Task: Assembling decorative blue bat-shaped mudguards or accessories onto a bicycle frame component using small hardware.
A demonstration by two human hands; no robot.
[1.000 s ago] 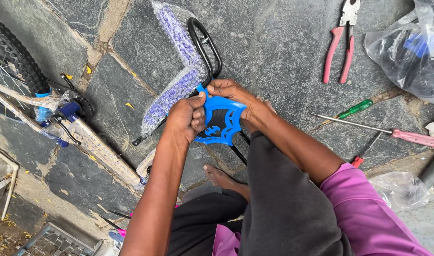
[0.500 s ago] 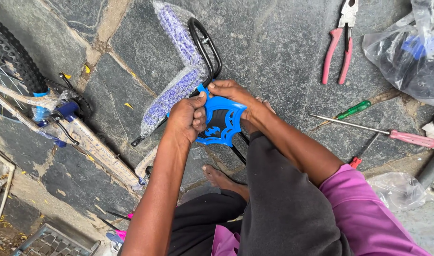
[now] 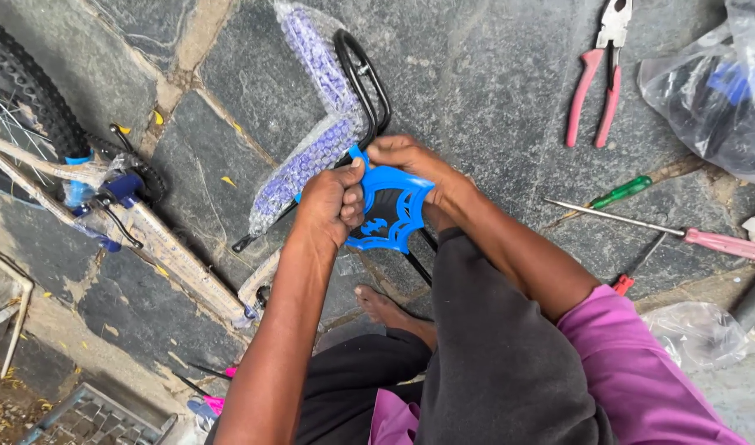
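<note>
A blue plastic plate with a black web pattern (image 3: 391, 208) sits between both of my hands, against a black metal tube frame (image 3: 362, 76). My left hand (image 3: 332, 200) grips the plate's left edge with fingers curled. My right hand (image 3: 414, 162) holds its upper right edge, thumb on top. A purple part wrapped in bubble wrap (image 3: 311, 132) runs along the frame, just left of my left hand. My knee in black trousers (image 3: 484, 330) is below the plate.
A small bicycle (image 3: 105, 198) with a knobby tyre lies at the left on stone paving. Red-handled pliers (image 3: 596, 78), a green-handled screwdriver (image 3: 620, 191) and a pink-handled screwdriver (image 3: 690, 239) lie at the right, near plastic bags (image 3: 711, 82). A bare foot (image 3: 390, 309) rests below the plate.
Both hands stay on the blue plate and have shifted it only slightly. The view has drifted a little; the bicycle appears lower left.
</note>
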